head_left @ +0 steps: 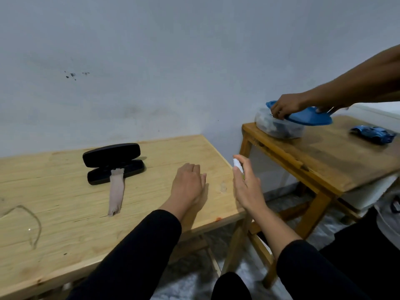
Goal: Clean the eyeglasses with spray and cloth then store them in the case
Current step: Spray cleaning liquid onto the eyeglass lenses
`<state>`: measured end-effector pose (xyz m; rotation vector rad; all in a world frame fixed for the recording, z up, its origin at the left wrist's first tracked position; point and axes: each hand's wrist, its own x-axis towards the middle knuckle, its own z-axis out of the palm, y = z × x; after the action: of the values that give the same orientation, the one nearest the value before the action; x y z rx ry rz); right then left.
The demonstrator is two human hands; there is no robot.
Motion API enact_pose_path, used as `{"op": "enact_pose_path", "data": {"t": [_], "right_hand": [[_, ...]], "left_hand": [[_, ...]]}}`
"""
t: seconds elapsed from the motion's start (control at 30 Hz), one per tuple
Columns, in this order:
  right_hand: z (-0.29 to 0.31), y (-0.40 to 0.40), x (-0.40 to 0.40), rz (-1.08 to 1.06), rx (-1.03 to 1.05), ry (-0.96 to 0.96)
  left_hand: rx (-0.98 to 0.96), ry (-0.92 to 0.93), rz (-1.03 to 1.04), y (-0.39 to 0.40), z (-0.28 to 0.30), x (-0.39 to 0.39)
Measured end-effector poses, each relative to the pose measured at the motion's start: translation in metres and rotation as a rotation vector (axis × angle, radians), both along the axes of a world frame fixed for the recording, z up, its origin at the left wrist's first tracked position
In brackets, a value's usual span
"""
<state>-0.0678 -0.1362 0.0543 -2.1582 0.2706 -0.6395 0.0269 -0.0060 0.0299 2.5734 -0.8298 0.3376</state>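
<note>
Wooden table (65,224) holds black case (113,163), lid up, pale cloth (116,191) hanging out of it onto tabletop. Eyeglasses (23,221) lie blurred at left edge, well apart from case. Left hand (188,184) rests on table, fingers curled under, holding nothing. Right hand (245,185) grips white spray bottle (237,165), upright, past table's right edge.

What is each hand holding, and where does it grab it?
The right hand grips a small white spray bottle around its body, one finger up by the nozzle. The left hand rests on the table; whether it holds anything cannot be told.
</note>
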Motion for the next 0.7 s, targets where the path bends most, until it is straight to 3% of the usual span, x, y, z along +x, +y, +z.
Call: {"op": "enact_pose_path", "data": {"t": [0.3, 0.7], "right_hand": [[0.033, 0.050, 0.023, 0.092, -0.044, -0.094], [0.049, 0.181, 0.080, 0.380, -0.058, -0.195]], "left_hand": [[0.131, -0.096, 0.190, 0.067, 0.046, 0.022], [0.081, -0.149, 0.507, 0.237, 0.083, 0.006]]}}
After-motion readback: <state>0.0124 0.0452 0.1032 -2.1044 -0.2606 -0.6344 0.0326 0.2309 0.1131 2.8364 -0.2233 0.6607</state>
